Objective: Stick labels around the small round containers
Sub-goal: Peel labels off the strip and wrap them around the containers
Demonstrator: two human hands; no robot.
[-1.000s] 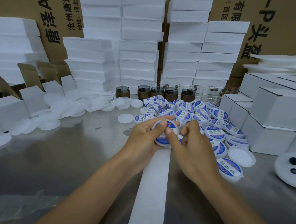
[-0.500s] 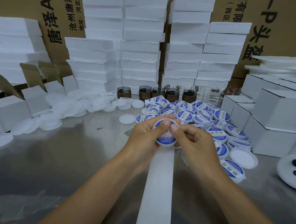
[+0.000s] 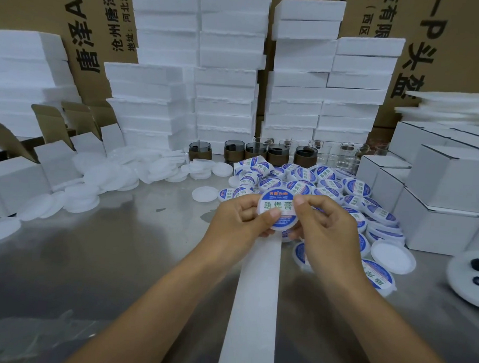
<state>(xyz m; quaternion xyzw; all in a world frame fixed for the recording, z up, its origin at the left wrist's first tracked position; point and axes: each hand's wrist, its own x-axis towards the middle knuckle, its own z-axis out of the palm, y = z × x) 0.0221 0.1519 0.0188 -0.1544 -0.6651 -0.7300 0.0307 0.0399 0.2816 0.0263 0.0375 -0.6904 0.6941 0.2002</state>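
Pinching one labelled round container (image 3: pixel 277 207) between them, left hand (image 3: pixel 237 222) and right hand (image 3: pixel 326 233), above white strip (image 3: pixel 253 308).

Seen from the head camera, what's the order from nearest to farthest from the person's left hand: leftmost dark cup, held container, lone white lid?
From the left hand:
1. held container: in its grip, on its right side.
2. lone white lid: just beyond the hand, flat on the table.
3. leftmost dark cup: at the back, by the foam stacks.
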